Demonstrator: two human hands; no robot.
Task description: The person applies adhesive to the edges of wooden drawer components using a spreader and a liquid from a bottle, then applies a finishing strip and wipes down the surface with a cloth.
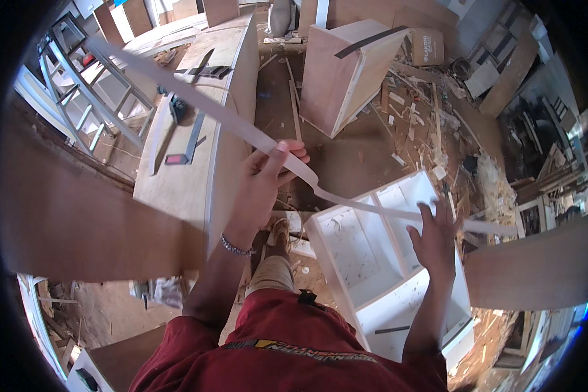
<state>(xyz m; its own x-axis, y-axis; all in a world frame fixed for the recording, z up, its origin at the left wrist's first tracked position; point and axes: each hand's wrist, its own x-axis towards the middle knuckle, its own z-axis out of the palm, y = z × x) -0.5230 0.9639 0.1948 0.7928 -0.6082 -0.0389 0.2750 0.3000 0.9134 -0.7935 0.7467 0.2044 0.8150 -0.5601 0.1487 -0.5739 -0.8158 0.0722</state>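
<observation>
A long, thin, pale strip (232, 119), like edge banding, stretches across the view from the upper left to the right. My left hand (265, 173) pinches it between thumb and fingers near the middle, where the strip bends and twists. Toward its right end, my right hand (436, 236) is at the strip with fingers spread; the strip passes at the fingers, and whether they touch it is unclear. Below the right hand lies a white open cabinet carcass (366, 261) with dividers and specks of debris inside.
At left stands a long wooden bench or box (170, 189) bearing a try square (189, 147) and other tools. A tall wooden cabinet (333, 78) stands ahead. An aluminium ladder (78, 85) leans at far left. Wood scraps (411, 117) litter the floor. A cardboard box (427, 47) sits beyond.
</observation>
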